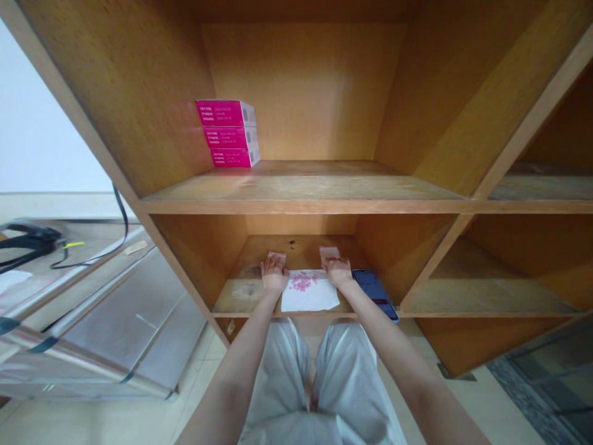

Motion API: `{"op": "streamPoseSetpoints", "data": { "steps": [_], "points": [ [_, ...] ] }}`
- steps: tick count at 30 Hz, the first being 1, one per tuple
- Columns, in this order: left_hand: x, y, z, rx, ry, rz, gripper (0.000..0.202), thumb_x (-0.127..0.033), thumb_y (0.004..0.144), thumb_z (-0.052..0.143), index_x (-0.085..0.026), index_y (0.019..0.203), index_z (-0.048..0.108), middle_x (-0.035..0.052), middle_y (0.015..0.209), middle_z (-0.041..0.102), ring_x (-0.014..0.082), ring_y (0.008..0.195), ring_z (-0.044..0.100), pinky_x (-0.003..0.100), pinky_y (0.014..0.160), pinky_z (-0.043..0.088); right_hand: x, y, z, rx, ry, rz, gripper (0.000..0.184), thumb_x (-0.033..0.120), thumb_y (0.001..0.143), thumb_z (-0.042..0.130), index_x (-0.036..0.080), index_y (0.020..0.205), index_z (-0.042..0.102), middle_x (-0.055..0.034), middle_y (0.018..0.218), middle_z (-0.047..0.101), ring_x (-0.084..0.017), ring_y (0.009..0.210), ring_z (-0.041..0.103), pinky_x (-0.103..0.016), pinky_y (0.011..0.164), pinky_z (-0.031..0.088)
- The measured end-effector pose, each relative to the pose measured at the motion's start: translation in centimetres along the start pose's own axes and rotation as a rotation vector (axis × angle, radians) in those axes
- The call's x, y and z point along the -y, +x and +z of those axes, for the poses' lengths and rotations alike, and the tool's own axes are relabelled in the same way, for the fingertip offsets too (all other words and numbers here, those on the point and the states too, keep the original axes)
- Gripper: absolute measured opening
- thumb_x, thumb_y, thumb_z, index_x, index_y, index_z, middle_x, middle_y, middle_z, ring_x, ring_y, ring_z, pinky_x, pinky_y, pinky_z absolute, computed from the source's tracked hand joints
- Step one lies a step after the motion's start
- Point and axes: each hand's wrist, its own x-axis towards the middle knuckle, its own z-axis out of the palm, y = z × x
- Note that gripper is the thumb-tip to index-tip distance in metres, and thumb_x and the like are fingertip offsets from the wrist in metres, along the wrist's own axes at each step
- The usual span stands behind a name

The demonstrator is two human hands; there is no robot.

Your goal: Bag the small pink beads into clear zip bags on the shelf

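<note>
On the lower wooden shelf (241, 290) lies a white sheet of paper (309, 298) with a small heap of pink pills (302, 281) on it. My left hand (274, 275) rests at the sheet's left corner, fingers on a small pinkish packet (277, 255). My right hand (338, 271) rests at the right corner, fingers on a second small packet (328, 251). Whether the fingers grip the packets or just lie on them is not clear. A dark phone (374, 290) lies just right of my right hand.
Three pink boxes (228, 133) are stacked at the back left of the upper shelf (301, 185). More wooden compartments (486, 290) open to the right. Wrapped flat panels (83, 321) and a black cable (92, 253) lie on the floor at left.
</note>
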Motion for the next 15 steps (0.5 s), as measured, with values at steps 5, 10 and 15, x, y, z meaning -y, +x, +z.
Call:
{"op": "streamPoseSetpoints", "data": {
  "steps": [5,10,15],
  "points": [
    [-0.3,-0.2,-0.7,0.023,0.013,-0.025,0.048,-0.025,0.073,0.044,-0.026,0.121,0.047,0.0039,0.128,0.047,0.0226,0.124,0.031,0.046,0.105,0.014,0.1,0.2,-0.3,0.017,-0.001,0.014,0.031,0.021,0.085,0.036,0.005,0.090,0.062,-0.0223,0.088,0.063,-0.028,0.079,0.060,-0.040,0.073,0.038],
    [-0.3,-0.3,-0.7,0.005,0.002,-0.022,0.049,-0.026,0.073,0.044,-0.025,0.122,0.046,0.0050,0.130,0.045,0.0229,0.125,0.030,0.046,0.104,0.015,0.1,0.6,-0.6,0.011,0.018,0.042,0.028,0.014,0.081,0.038,0.005,0.088,0.063,-0.0214,0.083,0.064,-0.026,0.079,0.061,-0.038,0.074,0.038],
    [-0.5,-0.3,-1.1,-0.050,-0.022,0.017,0.044,-0.028,0.076,0.042,-0.024,0.119,0.048,0.0049,0.129,0.045,0.0227,0.125,0.029,0.047,0.105,0.011,-0.6,1.5,-1.8,-0.139,0.211,0.142,0.029,0.018,0.081,0.039,0.009,0.089,0.065,-0.0192,0.085,0.065,-0.026,0.082,0.060,-0.036,0.076,0.038]
  ]
}}
